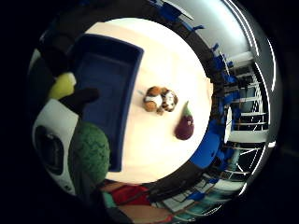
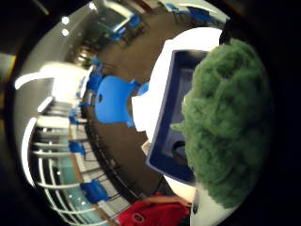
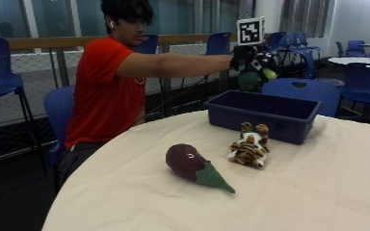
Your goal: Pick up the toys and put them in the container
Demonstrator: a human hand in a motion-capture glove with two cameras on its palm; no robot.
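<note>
A person in a red shirt holds the gloved right hand (image 3: 248, 54) out high above the blue container (image 3: 266, 116), fingers gripping a fuzzy green toy (image 3: 250, 80) with a yellow-green part. That toy (image 2: 230, 122) fills much of the thumb side palm view and shows beside the palm as green toy (image 1: 89, 151) in the little finger side view. The container (image 1: 110, 88) lies under the hand, with nothing seen inside. On the white table (image 3: 313, 192) lie a striped tiger toy (image 3: 249, 146) and a purple eggplant toy (image 3: 191, 165), both outside the container. Tiger toy (image 1: 160, 99) and eggplant toy (image 1: 185, 125) lie side by side.
Blue chairs (image 3: 300, 91) stand around the round table, one just behind the container. A railing and more tables lie farther back. Another blue chair (image 2: 113, 100) stands beside the table's edge.
</note>
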